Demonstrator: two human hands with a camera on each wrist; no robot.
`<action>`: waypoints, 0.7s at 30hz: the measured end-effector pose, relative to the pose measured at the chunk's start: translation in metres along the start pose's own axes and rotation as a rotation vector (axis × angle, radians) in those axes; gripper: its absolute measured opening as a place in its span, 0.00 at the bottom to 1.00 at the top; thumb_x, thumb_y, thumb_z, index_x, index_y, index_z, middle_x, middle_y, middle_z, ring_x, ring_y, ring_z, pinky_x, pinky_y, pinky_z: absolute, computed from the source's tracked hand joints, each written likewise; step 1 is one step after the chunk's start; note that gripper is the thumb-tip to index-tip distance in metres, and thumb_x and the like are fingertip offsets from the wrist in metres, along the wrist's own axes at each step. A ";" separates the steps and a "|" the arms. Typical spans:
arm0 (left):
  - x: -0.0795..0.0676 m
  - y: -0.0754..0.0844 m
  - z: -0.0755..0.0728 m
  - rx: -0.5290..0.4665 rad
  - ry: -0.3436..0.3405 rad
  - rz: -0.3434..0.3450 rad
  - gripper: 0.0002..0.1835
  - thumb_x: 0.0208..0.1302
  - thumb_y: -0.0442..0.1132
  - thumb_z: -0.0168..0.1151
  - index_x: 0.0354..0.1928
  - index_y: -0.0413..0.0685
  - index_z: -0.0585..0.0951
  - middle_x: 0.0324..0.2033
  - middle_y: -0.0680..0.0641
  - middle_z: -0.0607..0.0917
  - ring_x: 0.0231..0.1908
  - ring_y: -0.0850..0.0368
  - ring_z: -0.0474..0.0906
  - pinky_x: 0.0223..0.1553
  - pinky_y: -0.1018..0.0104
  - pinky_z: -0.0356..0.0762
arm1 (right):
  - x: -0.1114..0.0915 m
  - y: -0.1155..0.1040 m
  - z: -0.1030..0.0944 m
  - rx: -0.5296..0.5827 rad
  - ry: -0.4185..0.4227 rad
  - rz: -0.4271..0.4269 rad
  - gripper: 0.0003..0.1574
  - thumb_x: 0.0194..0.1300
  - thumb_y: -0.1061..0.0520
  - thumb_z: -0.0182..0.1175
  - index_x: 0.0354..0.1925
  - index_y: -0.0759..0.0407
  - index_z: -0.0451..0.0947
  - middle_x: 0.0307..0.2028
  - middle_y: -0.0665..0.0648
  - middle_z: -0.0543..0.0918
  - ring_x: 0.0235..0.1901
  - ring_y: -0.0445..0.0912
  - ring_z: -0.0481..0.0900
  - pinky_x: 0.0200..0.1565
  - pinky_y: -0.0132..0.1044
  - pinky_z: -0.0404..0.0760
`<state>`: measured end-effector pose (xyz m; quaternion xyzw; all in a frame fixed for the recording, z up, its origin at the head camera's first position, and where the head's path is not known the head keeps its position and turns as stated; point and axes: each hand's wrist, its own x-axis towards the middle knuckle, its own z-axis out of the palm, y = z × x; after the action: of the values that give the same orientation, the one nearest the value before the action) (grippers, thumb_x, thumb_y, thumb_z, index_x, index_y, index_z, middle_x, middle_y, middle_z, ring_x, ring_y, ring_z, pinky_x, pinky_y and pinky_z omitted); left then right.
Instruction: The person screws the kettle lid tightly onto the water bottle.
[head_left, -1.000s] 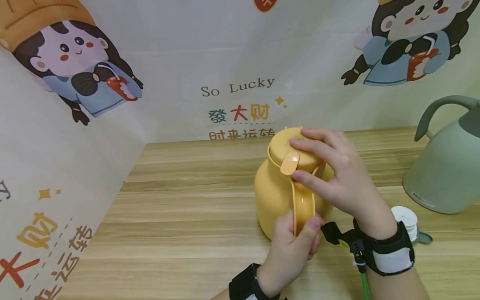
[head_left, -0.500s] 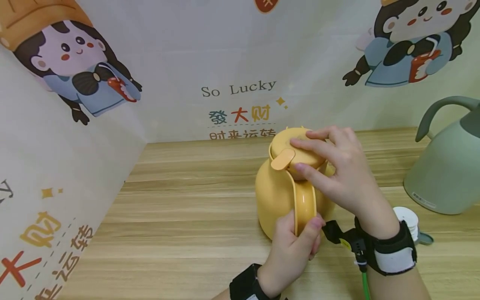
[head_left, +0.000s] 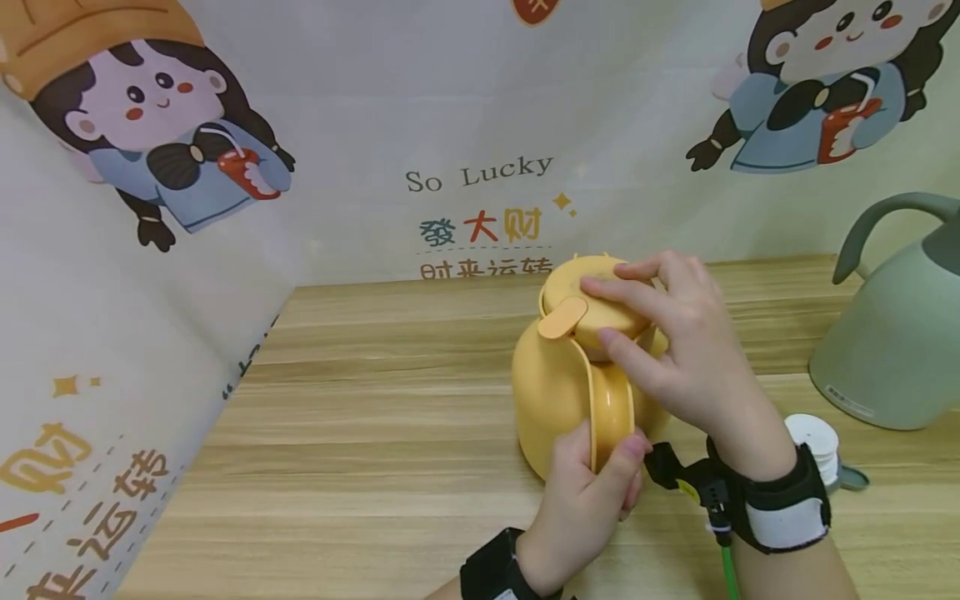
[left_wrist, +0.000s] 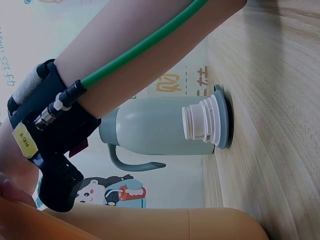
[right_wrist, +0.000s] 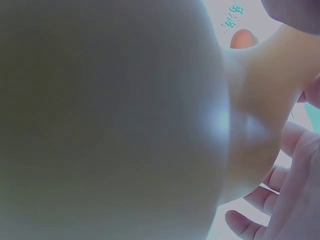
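A yellow vacuum jug stands upright on the table. My left hand grips its handle low down, thumb on the near side. Over the jug's mouth sits a round yellow lid with a flat tab pointing toward the near left. My right hand holds this lid, with fingertips spread on its top and the thumb against its near side. The jug's body fills much of the right wrist view.
A grey-green jug stands at the right. Near it lies a white stopper on a grey cap, stopper upward. A printed cloth hangs behind the wooden table. A green cable runs from the right wrist strap.
The lid has turned clockwise under my right hand, mostly in the first half second, its tab swinging left away from the handle. My left hand has stayed on the handle.
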<state>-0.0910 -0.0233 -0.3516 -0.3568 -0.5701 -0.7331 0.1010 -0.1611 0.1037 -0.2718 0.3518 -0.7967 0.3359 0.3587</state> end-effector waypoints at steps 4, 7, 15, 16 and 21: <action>0.003 0.012 0.002 -0.001 0.001 -0.005 0.11 0.71 0.33 0.46 0.33 0.29 0.69 0.09 0.43 0.65 0.11 0.64 0.61 0.09 0.73 0.61 | -0.001 -0.001 0.000 0.041 -0.012 0.017 0.22 0.53 0.52 0.56 0.47 0.55 0.79 0.48 0.61 0.74 0.57 0.55 0.63 0.53 0.58 0.60; 0.004 0.016 0.002 -0.002 0.000 -0.003 0.12 0.71 0.34 0.46 0.32 0.29 0.69 0.08 0.43 0.65 0.11 0.64 0.61 0.09 0.73 0.60 | -0.002 -0.002 0.000 0.076 -0.029 0.035 0.22 0.53 0.54 0.56 0.48 0.55 0.78 0.55 0.59 0.72 0.61 0.53 0.59 0.57 0.59 0.57; 0.003 0.011 0.002 -0.004 -0.002 -0.001 0.11 0.71 0.33 0.45 0.32 0.30 0.69 0.08 0.44 0.65 0.11 0.64 0.61 0.09 0.73 0.60 | -0.001 -0.002 -0.001 0.074 -0.060 0.033 0.21 0.55 0.53 0.58 0.49 0.53 0.78 0.56 0.56 0.72 0.58 0.51 0.64 0.55 0.54 0.63; 0.002 0.009 0.002 -0.006 -0.003 0.000 0.11 0.71 0.33 0.45 0.32 0.31 0.69 0.08 0.45 0.65 0.11 0.65 0.61 0.09 0.73 0.60 | 0.000 -0.002 -0.002 0.066 -0.062 0.036 0.21 0.55 0.52 0.59 0.49 0.53 0.78 0.56 0.56 0.72 0.57 0.51 0.65 0.54 0.54 0.64; -0.001 -0.003 0.000 -0.012 -0.007 0.004 0.09 0.71 0.31 0.45 0.33 0.32 0.70 0.09 0.47 0.66 0.11 0.66 0.61 0.09 0.73 0.60 | 0.002 -0.002 -0.003 0.035 -0.061 0.056 0.22 0.52 0.51 0.63 0.48 0.50 0.79 0.53 0.55 0.74 0.55 0.52 0.66 0.50 0.53 0.65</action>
<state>-0.0915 -0.0228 -0.3546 -0.3610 -0.5653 -0.7351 0.0985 -0.1592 0.1045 -0.2681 0.3457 -0.8107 0.3490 0.3187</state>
